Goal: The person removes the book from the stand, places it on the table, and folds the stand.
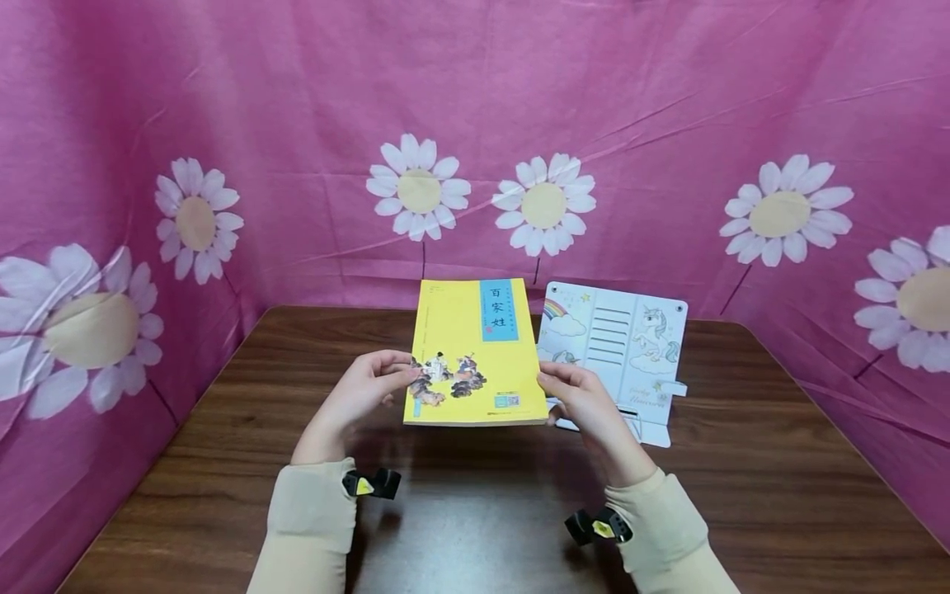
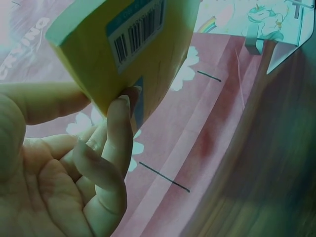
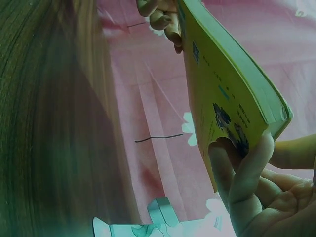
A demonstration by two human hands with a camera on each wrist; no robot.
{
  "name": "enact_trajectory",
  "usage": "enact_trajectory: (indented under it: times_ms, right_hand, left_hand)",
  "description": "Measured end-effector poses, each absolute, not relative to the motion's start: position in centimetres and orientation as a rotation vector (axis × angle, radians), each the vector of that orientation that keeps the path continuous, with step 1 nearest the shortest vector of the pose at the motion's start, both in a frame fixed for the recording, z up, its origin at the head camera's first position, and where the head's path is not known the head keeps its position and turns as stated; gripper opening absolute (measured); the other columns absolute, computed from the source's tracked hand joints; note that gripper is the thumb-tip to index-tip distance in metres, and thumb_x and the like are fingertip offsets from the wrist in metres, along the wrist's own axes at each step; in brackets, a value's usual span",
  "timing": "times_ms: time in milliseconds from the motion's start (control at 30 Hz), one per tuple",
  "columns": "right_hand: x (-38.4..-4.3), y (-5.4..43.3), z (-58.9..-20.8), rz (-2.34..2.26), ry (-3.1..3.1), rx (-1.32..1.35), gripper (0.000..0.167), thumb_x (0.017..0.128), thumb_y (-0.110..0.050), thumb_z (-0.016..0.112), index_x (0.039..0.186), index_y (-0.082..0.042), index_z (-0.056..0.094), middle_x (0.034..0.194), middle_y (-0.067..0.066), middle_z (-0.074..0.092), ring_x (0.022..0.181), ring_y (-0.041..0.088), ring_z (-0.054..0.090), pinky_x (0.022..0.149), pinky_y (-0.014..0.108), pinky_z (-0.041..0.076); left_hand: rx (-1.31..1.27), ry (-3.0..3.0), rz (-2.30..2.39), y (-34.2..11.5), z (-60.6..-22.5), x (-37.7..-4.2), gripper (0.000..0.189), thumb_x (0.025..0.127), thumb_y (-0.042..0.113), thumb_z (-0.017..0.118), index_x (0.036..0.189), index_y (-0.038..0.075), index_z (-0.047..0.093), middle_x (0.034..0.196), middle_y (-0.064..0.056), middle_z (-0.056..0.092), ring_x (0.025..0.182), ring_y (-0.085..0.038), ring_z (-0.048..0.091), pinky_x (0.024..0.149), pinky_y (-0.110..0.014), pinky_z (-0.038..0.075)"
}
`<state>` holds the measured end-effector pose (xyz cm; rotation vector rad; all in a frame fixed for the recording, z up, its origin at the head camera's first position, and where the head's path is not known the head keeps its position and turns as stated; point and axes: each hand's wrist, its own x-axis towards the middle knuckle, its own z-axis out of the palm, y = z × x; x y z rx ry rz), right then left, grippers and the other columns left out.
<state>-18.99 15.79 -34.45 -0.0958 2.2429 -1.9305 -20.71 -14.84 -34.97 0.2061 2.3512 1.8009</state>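
Note:
A yellow paperback book (image 1: 460, 338) with a blue title panel is held up above the table, its front cover facing up. My left hand (image 1: 365, 393) pinches its left edge, thumb on the cover and fingers beneath. On the opposite edge my right hand (image 1: 590, 412) pinches it the same way. A barcode on the back of the book (image 2: 133, 39) shows in the left wrist view. In the right wrist view, the right hand (image 3: 266, 182) grips the book (image 3: 222, 89) near a corner. Behind the right hand stands a white unicorn-patterned book stand (image 1: 612, 330), partly hidden by the book and hand.
The dark wooden table (image 1: 742, 462) extends under both arms. A pink cloth (image 1: 475, 82) printed with white daisies hangs behind it and along both sides. The stand has a small tab (image 1: 674, 388) jutting from its right edge.

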Motion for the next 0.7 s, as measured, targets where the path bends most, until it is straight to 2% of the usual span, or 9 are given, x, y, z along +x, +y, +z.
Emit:
enact_trajectory:
  times_ms: [367,700]
  right_hand:
    - [-19.6,14.4,-35.0,-1.952,2.227,-0.129,0.044,0.101,-0.011,0.051,0.139,0.012,0.048,0.117,0.021,0.068,0.08,0.008,0.061,0.052,0.021,0.048]
    - [-19.7,13.1,-35.3,-1.979,2.218,-0.103,0.042,0.101,-0.009,0.051,0.138,0.011,0.049,0.117,0.024,0.067,0.079,0.009,0.059,0.051,0.021,0.047]
  left_hand:
    - [0.185,2.394,1.759,-15.9,-35.1,-20.9,0.039,0.097,0.016,0.062,0.127,-0.009,0.058,0.107,-0.011,0.073,0.074,-0.002,0.059,0.056,-0.023,0.043]
    - [0.136,2.447,1.692,-16.3,-35.2,-21.0,0.04,0.098,0.017,0.06,0.129,-0.009,0.056,0.113,-0.015,0.071,0.077,-0.001,0.059,0.056,-0.023,0.042]
